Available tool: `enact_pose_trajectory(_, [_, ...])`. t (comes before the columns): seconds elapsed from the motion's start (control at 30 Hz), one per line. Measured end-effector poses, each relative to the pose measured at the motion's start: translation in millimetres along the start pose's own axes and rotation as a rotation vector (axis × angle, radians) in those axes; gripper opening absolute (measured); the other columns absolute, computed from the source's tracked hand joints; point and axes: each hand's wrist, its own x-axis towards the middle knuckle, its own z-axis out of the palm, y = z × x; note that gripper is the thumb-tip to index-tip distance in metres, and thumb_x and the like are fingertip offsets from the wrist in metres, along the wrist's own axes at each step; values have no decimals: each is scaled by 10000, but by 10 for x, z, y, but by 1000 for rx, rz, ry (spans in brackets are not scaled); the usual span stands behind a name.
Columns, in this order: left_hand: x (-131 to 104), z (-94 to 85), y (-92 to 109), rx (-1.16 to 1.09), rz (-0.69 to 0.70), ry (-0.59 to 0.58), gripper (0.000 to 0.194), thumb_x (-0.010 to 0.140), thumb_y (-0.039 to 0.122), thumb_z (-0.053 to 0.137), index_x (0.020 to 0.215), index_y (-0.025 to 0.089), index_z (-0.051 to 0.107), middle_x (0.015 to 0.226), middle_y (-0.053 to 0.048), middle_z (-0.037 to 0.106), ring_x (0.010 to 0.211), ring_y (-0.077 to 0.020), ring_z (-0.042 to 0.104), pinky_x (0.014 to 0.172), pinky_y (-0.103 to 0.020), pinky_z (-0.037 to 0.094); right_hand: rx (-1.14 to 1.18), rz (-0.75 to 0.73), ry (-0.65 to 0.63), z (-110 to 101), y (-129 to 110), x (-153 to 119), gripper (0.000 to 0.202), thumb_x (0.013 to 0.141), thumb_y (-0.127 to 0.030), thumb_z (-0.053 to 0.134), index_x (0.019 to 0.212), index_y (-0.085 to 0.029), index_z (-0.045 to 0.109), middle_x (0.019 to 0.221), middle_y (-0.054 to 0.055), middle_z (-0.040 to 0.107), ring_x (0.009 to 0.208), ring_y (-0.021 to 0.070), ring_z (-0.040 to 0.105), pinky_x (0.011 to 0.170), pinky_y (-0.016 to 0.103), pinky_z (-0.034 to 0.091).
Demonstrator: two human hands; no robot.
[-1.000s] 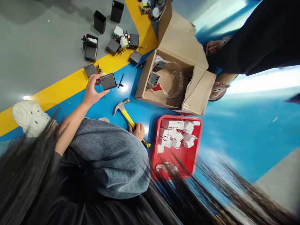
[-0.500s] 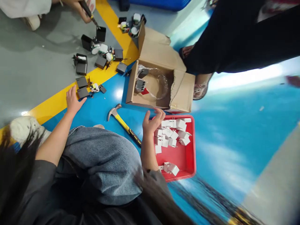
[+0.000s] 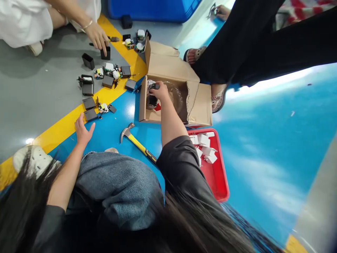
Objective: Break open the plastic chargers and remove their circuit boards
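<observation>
My right hand (image 3: pixel 160 92) reaches into the open cardboard box (image 3: pixel 163 72), its fingers closed round a dark grey block (image 3: pixel 156 86) at the box's left end. Beside it, clear plastic wrap (image 3: pixel 173 95) and a bit of red show inside. My left hand (image 3: pixel 83 131) holds nothing, its fingers spread just below a dark grey case (image 3: pixel 90 114). Another case (image 3: pixel 88 103) and a small circuit part (image 3: pixel 103 108) lie by it. Between my arms a claw hammer (image 3: pixel 138 142) with a yellow and black handle rests on the blue floor.
A red tray (image 3: pixel 223 172) with several white plug blocks (image 3: pixel 204 140) is right of my forearm. Another person's hand (image 3: pixel 97 37) touches a black case at upper left. Someone's sandalled feet (image 3: pixel 219 100) are beside the box. A blue bin (image 3: pixel 150 12) stands at the top.
My right hand has moved from the tray's edge up into the box and closed on a block. My left hand stays spread near the cases. The other person's tool now lies on the floor.
</observation>
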Motion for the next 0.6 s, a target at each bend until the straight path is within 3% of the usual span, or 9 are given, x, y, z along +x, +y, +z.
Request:
enact_pose_trajectory(0.13, [-102,20,-73,48,29,-72,765,891,584,501,1485,128,346,1419,-234,480,1321,-382,445,1119,-557,356,28,12,37,154,-43,15,407,772,-279,725,1048,-74,508,1081,105,498,948,159,561,897,348,465])
enact_pose_trajectory(0.23, [-114,31,-127,46,9,-56,751,890,588,494,1479,144,349,1406,-219,489,1311,-372,458,1117,-537,369,-44,14,89,-37,1,-179,472,765,-330,724,1073,-77,472,1080,119,535,975,167,550,912,368,455])
enact_pose_trajectory(0.37, [-90,60,-124,22,-12,-8,650,889,587,493,1367,151,438,1301,-204,538,1238,-332,509,1064,-491,429,55,-170,354,-464,98,-784,413,794,-225,714,1110,-127,467,1123,141,542,1061,201,543,986,384,448])
enact_pose_trajectory(0.43, [-58,62,-50,8,-24,27,555,893,573,490,1259,156,487,1217,-191,562,1174,-308,536,1013,-468,461,169,-337,440,-511,95,-1229,398,805,-211,684,1141,-147,480,1156,143,522,1086,208,540,972,375,466])
enact_pose_trajectory(0.5, [-20,42,82,1,-2,51,473,902,550,483,1180,168,500,1162,-177,569,1140,-290,542,987,-453,469,248,-450,323,-352,19,-1683,388,837,-297,644,1164,-162,483,1147,125,528,1049,200,551,894,350,498])
enact_pose_trajectory(0.6, [12,-23,320,8,117,21,402,909,515,487,1141,187,501,1165,-165,571,1165,-281,531,1014,-451,444,241,-604,-57,180,-203,-2176,360,830,-371,641,1114,-181,528,1149,108,537,1047,208,542,879,342,499])
